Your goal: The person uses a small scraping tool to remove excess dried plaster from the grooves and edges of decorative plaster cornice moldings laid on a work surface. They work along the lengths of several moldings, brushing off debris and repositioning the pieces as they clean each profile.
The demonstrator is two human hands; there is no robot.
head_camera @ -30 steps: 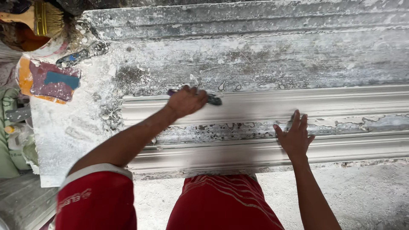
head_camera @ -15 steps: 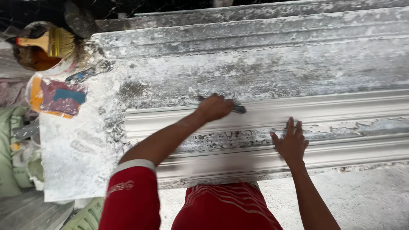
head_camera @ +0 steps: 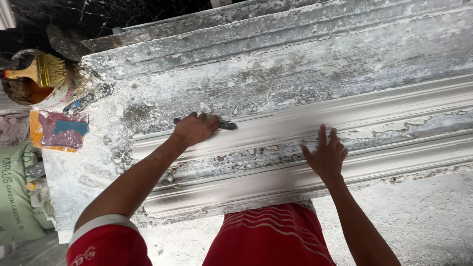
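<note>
A long white plaster moulding (head_camera: 374, 111) with ridges and grooves lies along a plaster-crusted grey workbench (head_camera: 276, 54). My left hand (head_camera: 194, 129) grips a small dark scraper (head_camera: 227, 125), whose blade tip pokes out to the right and rests on the moulding's upper ridge near its left end. My right hand (head_camera: 325, 155) lies flat, fingers spread, on the moulding's middle band, further right. It holds nothing.
A bucket (head_camera: 22, 91) with a yellow-bristled brush (head_camera: 42, 71) across it stands at the far left. Below it lie a stained orange and purple cloth (head_camera: 59, 130) and a green sack (head_camera: 17, 197). Rough grey floor (head_camera: 423, 216) runs under the bench's near edge.
My left hand and the scraper have slid rightward along the moulding's upper ridge over the earlier frames. My right hand stays pressed on the middle band. The view has shifted a little.
</note>
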